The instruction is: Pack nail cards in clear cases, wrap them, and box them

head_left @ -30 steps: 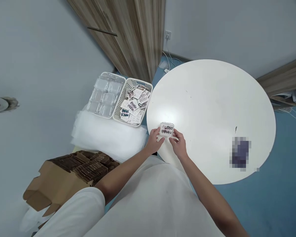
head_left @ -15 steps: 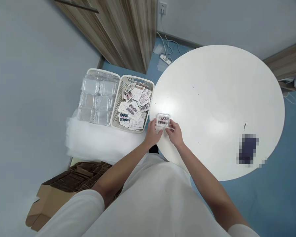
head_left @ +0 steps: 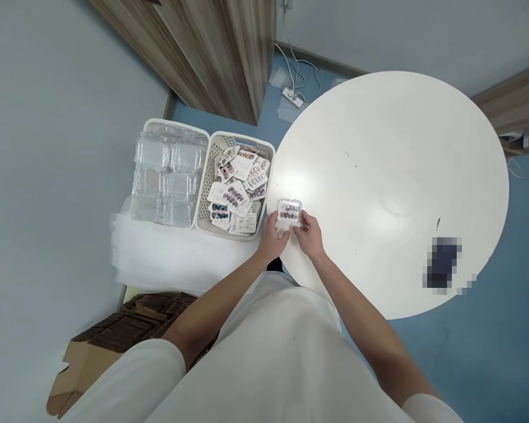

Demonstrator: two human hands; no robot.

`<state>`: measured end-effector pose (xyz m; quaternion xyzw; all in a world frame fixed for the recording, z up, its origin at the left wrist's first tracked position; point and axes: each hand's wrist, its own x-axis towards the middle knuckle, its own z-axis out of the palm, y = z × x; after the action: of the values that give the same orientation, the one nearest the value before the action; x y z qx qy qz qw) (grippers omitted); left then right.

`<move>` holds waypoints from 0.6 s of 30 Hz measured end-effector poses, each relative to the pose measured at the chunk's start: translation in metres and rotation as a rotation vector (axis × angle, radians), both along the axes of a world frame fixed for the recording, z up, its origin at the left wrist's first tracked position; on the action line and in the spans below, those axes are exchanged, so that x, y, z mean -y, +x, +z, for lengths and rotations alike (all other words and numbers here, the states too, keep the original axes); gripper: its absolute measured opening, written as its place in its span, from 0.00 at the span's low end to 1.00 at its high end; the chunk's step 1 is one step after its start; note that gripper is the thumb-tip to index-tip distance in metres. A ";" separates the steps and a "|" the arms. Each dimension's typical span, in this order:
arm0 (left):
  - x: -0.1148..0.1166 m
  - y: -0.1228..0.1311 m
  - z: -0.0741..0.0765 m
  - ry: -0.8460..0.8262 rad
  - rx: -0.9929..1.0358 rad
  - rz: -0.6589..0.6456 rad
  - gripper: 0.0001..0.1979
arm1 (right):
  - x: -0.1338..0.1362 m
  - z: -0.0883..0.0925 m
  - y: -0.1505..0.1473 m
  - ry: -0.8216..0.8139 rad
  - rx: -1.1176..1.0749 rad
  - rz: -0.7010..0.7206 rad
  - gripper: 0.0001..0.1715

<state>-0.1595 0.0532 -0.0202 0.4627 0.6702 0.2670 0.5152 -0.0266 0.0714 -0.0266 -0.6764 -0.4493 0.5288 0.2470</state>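
Note:
A small clear plastic box (head_left: 289, 210) with press-on nails inside sits at the left edge of the round white table (head_left: 392, 182). My left hand (head_left: 271, 238) grips its near left corner with fingers closed on it. My right hand (head_left: 309, 234) pinches its near right side. To the left of the table, a white basket (head_left: 235, 183) holds several cards of nails. Beside that stands another white basket (head_left: 170, 173) full of empty clear boxes.
Both baskets rest on white foam sheets (head_left: 176, 252). An open cardboard box (head_left: 123, 335) of brown pieces stands at lower left. A blurred dark object (head_left: 443, 262) lies on the table's right. A wooden cabinet (head_left: 211, 53) and a power strip (head_left: 292, 97) are behind.
My hands and the small box have shifted slightly left toward the table edge. The view has tilted down, so the table and baskets appear lower in the room.

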 end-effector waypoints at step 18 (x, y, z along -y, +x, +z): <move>0.002 -0.001 -0.004 0.039 -0.024 0.009 0.31 | 0.002 -0.002 -0.002 0.022 -0.007 0.027 0.35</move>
<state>-0.1602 0.0511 -0.0243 0.4728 0.6729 0.2768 0.4971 -0.0285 0.0697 -0.0281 -0.6657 -0.4630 0.5296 0.2490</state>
